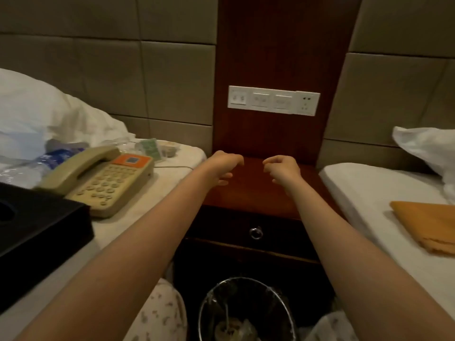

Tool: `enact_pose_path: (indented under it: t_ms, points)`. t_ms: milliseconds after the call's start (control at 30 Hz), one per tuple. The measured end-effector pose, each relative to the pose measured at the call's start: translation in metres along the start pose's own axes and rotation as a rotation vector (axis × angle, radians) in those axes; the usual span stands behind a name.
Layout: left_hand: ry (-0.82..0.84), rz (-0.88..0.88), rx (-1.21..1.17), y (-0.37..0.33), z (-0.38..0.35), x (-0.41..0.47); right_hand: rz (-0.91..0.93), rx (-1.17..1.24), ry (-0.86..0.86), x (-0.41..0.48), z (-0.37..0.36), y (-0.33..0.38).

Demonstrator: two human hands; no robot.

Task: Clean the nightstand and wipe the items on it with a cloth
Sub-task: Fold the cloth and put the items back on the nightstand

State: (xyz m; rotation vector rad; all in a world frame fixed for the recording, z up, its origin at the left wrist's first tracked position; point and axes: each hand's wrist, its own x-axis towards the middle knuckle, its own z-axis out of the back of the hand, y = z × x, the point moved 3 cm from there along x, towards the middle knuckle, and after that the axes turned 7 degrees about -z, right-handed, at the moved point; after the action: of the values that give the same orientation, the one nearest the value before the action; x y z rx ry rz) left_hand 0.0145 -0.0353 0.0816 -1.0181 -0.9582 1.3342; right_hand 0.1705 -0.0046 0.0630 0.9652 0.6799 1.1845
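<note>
Round wire waste bin [246, 308] stood nearest. Folded orange cloth [426, 227] lay flat on the white right-hand bed [357, 193], well apart from both hands. Over the glossy reddish-brown wooden nightstand [253, 193], left hand [225, 166] and right hand [283, 168] hovered, fingers loosely curled, holding nothing.

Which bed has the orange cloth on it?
The right bed: the folded orange cloth lies on its sheet. The left bed holds the telephone instead.
</note>
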Motion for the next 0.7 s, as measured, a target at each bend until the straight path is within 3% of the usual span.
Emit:
enact_pose_path:
  t_ms: [300, 500, 700]
  points:
    - [-0.284, 0.046, 0.218, 0.024, 0.133, -0.022, 0.011, 0.066, 0.262, -0.032, -0.130, 0.052]
    - [-0.555, 0.174, 0.559, 0.036, 0.218, -0.034, -0.183, 0.233, 0.551, -0.057, -0.203, 0.075]
    - [-0.564, 0.296, 0.420, 0.090, 0.292, -0.016, -0.257, 0.203, 0.703, -0.073, -0.249, 0.081]
